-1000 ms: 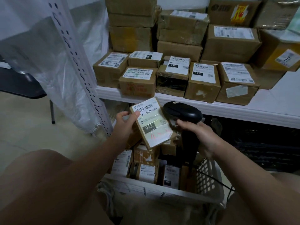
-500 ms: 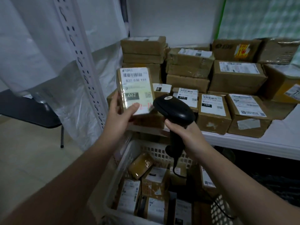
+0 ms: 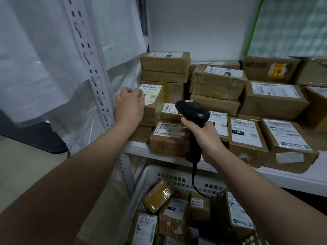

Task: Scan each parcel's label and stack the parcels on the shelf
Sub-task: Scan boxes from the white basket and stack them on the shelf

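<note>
A small brown parcel [image 3: 154,101] with a white label and red writing sits on top of another box at the left end of the white shelf [image 3: 292,180]. My left hand [image 3: 129,106] grips its left edge with curled fingers. My right hand [image 3: 203,140] grips the handle of a black barcode scanner [image 3: 192,110], held upright in front of the shelf's front row of parcels; its cable [image 3: 194,183] hangs down into the basket.
Stacks of labelled brown boxes [image 3: 272,98] fill the shelf behind and to the right. Below stands a white plastic basket [image 3: 150,175] with several small parcels. A perforated white shelf post [image 3: 92,71] and plastic sheeting stand on the left.
My left hand has carried the parcel from in front of the scanner up and back onto the box at the shelf's left end. The scanner has stayed about where it was.
</note>
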Action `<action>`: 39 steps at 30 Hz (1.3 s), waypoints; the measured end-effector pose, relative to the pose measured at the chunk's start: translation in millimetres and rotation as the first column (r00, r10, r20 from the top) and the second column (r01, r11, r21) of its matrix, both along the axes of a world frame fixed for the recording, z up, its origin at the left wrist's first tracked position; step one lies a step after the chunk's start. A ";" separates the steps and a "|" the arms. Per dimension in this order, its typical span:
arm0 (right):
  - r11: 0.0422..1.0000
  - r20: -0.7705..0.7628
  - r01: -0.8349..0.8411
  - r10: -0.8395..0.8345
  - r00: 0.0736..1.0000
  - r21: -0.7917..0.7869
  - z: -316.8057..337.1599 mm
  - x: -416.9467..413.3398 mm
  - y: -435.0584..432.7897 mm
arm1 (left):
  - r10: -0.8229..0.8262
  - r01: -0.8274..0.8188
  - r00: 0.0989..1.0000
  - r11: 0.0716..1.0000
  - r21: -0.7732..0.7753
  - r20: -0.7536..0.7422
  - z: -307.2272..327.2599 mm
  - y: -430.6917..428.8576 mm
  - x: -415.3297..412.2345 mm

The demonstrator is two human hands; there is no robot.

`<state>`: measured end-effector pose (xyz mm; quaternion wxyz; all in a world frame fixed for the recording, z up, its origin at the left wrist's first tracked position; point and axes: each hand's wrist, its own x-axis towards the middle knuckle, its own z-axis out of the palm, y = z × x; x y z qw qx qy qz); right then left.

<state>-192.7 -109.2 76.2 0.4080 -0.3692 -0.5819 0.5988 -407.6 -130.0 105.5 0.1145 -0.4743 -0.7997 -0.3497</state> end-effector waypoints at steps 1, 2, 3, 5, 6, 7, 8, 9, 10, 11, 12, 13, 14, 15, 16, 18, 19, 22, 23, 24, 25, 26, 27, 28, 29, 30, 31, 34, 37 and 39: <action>1.000 0.004 0.004 -0.004 1.000 -0.005 -1.0 -1.2 1.1 | -0.018 0.016 0.999 0.998 -0.057 -0.039 -0.1 1.3 1.2; 1.000 0.007 0.008 -0.008 1.000 -0.006 -2.0 -2.3 2.0 | -0.027 0.019 0.998 0.991 -0.132 -0.062 -0.7 2.4 3.2; 1.000 0.009 0.011 -0.011 1.000 -0.003 -2.6 -3.6 2.5 | -0.033 0.016 0.996 0.980 -0.199 -0.081 -1.7 3.5 4.5; 1.000 0.009 0.016 -0.016 1.000 -0.001 -4.3 -6.1 3.5 | -0.045 0.012 0.991 0.967 -0.255 -0.123 -3.4 5.6 4.8; 1.000 0.008 0.016 -0.016 1.000 -0.001 -5.5 -7.2 4.2 | -0.047 0.015 0.990 0.970 -0.244 -0.129 -3.4 6.6 3.3; 1.000 0.011 0.015 -0.015 1.000 -0.002 -6.5 -7.9 4.8 | -0.044 0.017 0.991 0.978 -0.208 -0.127 -3.0 7.4 0.8; 1.000 0.018 0.014 -0.014 1.000 -0.005 -7.2 -8.4 5.2 | -0.044 0.023 0.991 0.987 -0.159 -0.125 -3.4 9.0 -3.1; 1.000 0.022 0.012 -0.011 1.000 -0.008 -7.5 -8.3 5.4 | -0.053 0.038 0.990 0.993 -0.112 -0.128 -4.5 10.9 -6.9; 1.000 0.020 0.005 -0.005 1.000 -0.005 -7.6 -8.3 5.2 | -0.077 0.066 0.988 0.994 -0.084 -0.135 -6.3 13.0 -10.9; 1.000 0.018 -0.006 0.006 1.000 0.004 -7.0 -8.1 4.5 | -0.113 0.102 0.984 0.991 -0.084 -0.140 -8.9 14.6 -14.6; 1.000 0.021 -0.019 0.019 1.000 0.019 -7.0 -8.1 3.7 | -0.152 0.138 0.979 0.985 -0.103 -0.140 -12.0 15.9 -18.4; 0.999 0.030 -0.031 0.031 0.999 0.031 -6.8 -7.7 2.4 | -0.181 0.165 0.974 0.978 -0.124 -0.136 -14.6 16.9 -21.6; 0.998 0.045 -0.043 0.042 0.998 0.039 -7.0 -6.6 1.0 | -0.196 0.177 0.971 0.975 -0.136 -0.138 -16.8 17.7 -24.1; 0.997 0.064 -0.058 0.055 0.996 0.044 -5.9 -4.5 -1.9 | -0.199 0.178 0.968 0.974 -0.141 -0.153 -17.5 17.5 -24.7; 0.996 0.085 -0.076 0.072 0.994 0.048 -5.2 -0.7 -4.6 | -0.200 0.177 0.964 0.974 -0.138 -0.175 -17.7 15.9 -23.3; 0.991 0.141 -0.125 0.116 0.983 0.053 -3.2 10.4 -12.7 | -0.218 0.200 0.953 0.974 -0.103 -0.209 -18.9 5.3 -11.9; 0.986 0.179 -0.157 0.145 0.973 0.053 -3.1 18.2 -18.5 | -0.236 0.226 0.950 0.972 -0.071 -0.206 -22.6 -4.5 -2.3; 0.973 0.288 -0.232 0.221 0.932 0.006 -12.9 46.4 -36.7 | -0.314 0.319 0.945 0.947 0.040 -0.090 -53.5 -44.3 31.8; 0.970 0.327 -0.243 0.236 0.915 -0.020 -19.5 55.1 -43.8 | -0.347 0.351 0.936 0.934 0.068 -0.066 -71.5 -58.0 41.9; 0.968 0.368 -0.248 0.248 0.896 -0.047 -28.7 63.1 -50.5 | -0.367 0.371 0.928 0.926 0.073 -0.062 -92.6 -71.1 50.6; 0.966 0.403 -0.247 0.258 0.878 -0.079 -39.0 69.7 -57.5 | -0.378 0.381 0.924 0.923 0.052 -0.057 -115.7 -82.5 57.6; 0.964 0.425 -0.237 0.265 0.865 -0.120 -51.4 75.1 -63.7 | -0.387 0.387 0.921 0.922 0.014 -0.043 -138.8 -93.0 63.2; 0.962 0.435 -0.219 0.270 0.859 -0.164 -64.4 78.8 -69.5 | -0.396 0.395 0.918 0.918 -0.036 -0.023 -161.5 -102.4 67.7; 0.960 0.445 -0.193 0.265 0.855 -0.202 -78.5 81.4 -73.9 | -0.404 0.402 0.915 0.911 -0.093 -0.009 -183.6 -110.6 70.1; 0.960 0.460 -0.164 0.255 0.851 -0.229 -91.3 82.3 -77.2 | -0.409 0.403 0.913 0.901 -0.160 -0.004 -203.3 -117.9 71.6; 0.959 0.473 -0.136 0.242 0.847 -0.247 -102.7 82.1 -79.1 | -0.409 0.399 0.912 0.885 -0.242 0.008 -221.8 -123.5 71.4; 0.958 0.481 -0.113 0.231 0.846 -0.263 -113.0 81.1 -80.6 | -0.406 0.393 0.913 0.862 -0.320 0.030 -236.9 -128.8 72.0; 0.952 0.483 -0.045 0.193 0.854 -0.301 -135.9 79.0 -81.3 | -0.371 0.370 0.924 0.799 -0.473 0.096 -264.0 -136.2 80.0; 0.930 0.484 0.039 0.155 0.861 -0.366 -151.9 82.7 -77.8 | -0.278 0.349 0.937 0.712 -0.610 0.212 -280.2 -128.1 96.7; 0.919 0.515 0.073 0.150 0.844 -0.388 -160.5 87.2 -72.8 | -0.194 0.336 0.941 0.644 -0.687 0.279 -289.6 -113.8 108.3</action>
